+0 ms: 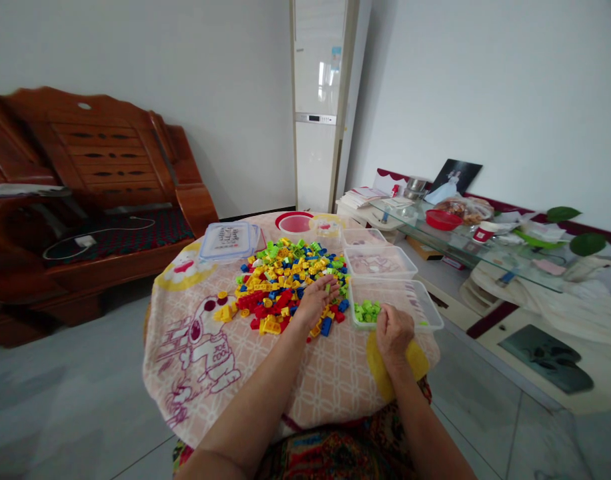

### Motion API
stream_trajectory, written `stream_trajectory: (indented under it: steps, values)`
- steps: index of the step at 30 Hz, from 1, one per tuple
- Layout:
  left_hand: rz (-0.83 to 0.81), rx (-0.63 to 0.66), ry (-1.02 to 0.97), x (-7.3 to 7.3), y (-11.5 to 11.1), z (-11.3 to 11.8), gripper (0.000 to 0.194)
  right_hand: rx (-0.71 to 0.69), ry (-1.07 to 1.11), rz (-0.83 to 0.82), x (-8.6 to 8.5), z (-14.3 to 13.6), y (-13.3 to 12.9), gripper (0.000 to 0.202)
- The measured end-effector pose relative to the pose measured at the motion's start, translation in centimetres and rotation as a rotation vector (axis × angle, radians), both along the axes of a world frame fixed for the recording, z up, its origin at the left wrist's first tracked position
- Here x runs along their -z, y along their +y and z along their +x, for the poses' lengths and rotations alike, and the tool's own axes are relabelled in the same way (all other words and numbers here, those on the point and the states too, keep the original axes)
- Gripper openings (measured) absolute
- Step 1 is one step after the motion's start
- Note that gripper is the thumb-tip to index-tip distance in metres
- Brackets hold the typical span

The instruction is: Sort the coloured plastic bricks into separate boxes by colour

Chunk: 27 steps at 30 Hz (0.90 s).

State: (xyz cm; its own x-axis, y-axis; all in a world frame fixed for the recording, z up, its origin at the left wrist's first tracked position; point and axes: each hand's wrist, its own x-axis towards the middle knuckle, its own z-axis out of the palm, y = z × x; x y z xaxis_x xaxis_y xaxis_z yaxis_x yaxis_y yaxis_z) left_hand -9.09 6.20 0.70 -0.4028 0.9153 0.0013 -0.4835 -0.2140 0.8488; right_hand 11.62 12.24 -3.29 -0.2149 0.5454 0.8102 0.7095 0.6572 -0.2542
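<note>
A heap of mixed toy building bricks (275,280) in yellow, red, blue and green lies on the cloth-covered round table. Over the heap's right side is my left hand (315,301), its fingers curled with a small light green brick (328,288) showing at them. My right hand (395,328) is closed at the near wall of a clear plastic box (425,303); what its fingers hold, if anything, is hidden. Inside that box, light green bricks (367,311) are gathered at the left, beside my right hand.
Two more clear boxes, a middle one (385,260) and a far one (368,236), stand behind the near box. Stacked lids (228,241) lie at the back left, near a red-rimmed bowl (294,223). A cluttered glass-topped cabinet (515,257) stands right, a wooden bench (100,160) left.
</note>
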Motion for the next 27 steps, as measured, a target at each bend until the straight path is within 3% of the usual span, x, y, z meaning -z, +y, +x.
stream_trajectory:
  steps: [6, 11, 15, 18, 23, 27]
  values:
    - [0.096, 0.016, 0.213, 0.6, 0.1, 1.4, 0.042, 0.0, -0.019, -0.018, 0.4, 0.0, 0.3, 0.025]
    - [0.145, -0.07, 0.689, 0.2, 0.5, 3.4, 0.036, 0.007, -0.023, 0.003, 0.0, 0.0, 0.1, 0.027]
    - [0.281, -0.066, 1.009, -0.1, 0.6, 4.4, 0.046, 0.01, -0.025, 0.004, -0.2, 0.0, 0.0, 0.027]
    - [0.231, -0.155, 1.122, 0.1, 0.4, 3.2, 0.048, -0.003, -0.02, 0.011, 0.0, 0.0, 0.1, 0.026]
    - [-0.026, -0.382, 1.206, 0.4, -0.4, -0.8, 0.031, 0.004, -0.002, -0.028, 0.2, 0.0, 0.1, 0.026]
    - [-0.102, -0.341, 1.292, 0.3, -0.8, -1.7, 0.024, 0.004, -0.004, -0.03, 0.2, 0.0, 0.0, 0.026]
